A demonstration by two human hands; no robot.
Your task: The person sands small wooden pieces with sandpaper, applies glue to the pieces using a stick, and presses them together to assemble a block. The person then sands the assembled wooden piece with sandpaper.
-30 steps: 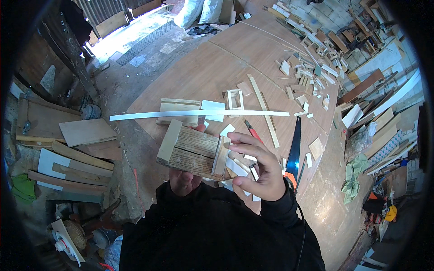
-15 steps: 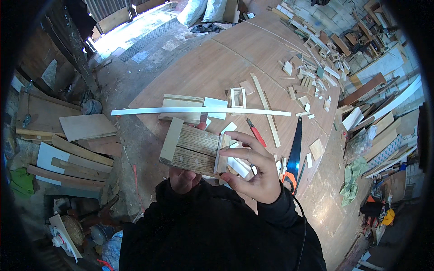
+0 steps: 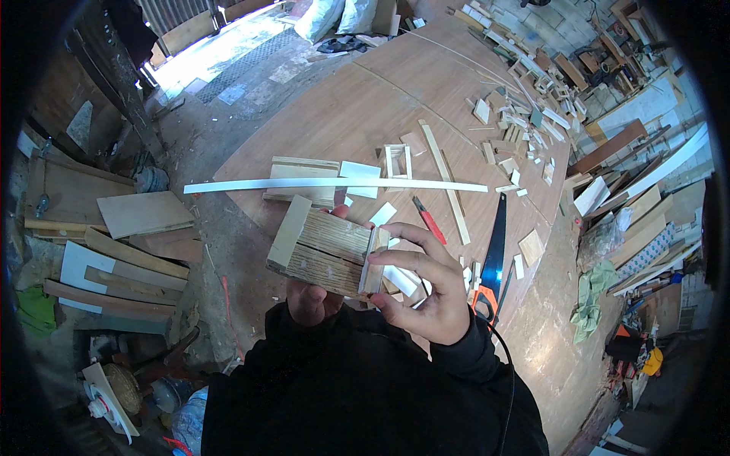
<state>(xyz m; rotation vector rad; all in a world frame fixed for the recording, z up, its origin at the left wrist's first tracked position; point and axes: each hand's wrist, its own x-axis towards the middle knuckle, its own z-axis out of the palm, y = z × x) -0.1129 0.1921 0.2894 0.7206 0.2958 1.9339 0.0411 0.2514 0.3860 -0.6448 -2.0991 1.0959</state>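
A long white strip (image 3: 258, 185) crosses the table (image 3: 304, 114) beyond the wooden block (image 3: 331, 243), which is held up above the near edge. The left hand (image 3: 310, 300) grips it, partly hidden; the right hand (image 3: 433, 292) pinches its right end. A handsaw (image 3: 495, 242) and red tool (image 3: 431, 222) lie rightward. White sacks' (image 3: 355, 20) contents are unclear.

Two hands (image 3: 433, 300), one held wooden block (image 3: 327, 254)
Near tabletop (image 3: 319, 114) — one handsaw (image 3: 495, 254), one red-handled tool (image 3: 433, 225), one small open frame (image 3: 407, 161); beyond, two pale sacks (image 3: 356, 19); offcuts (image 3: 531, 248) — too many to count
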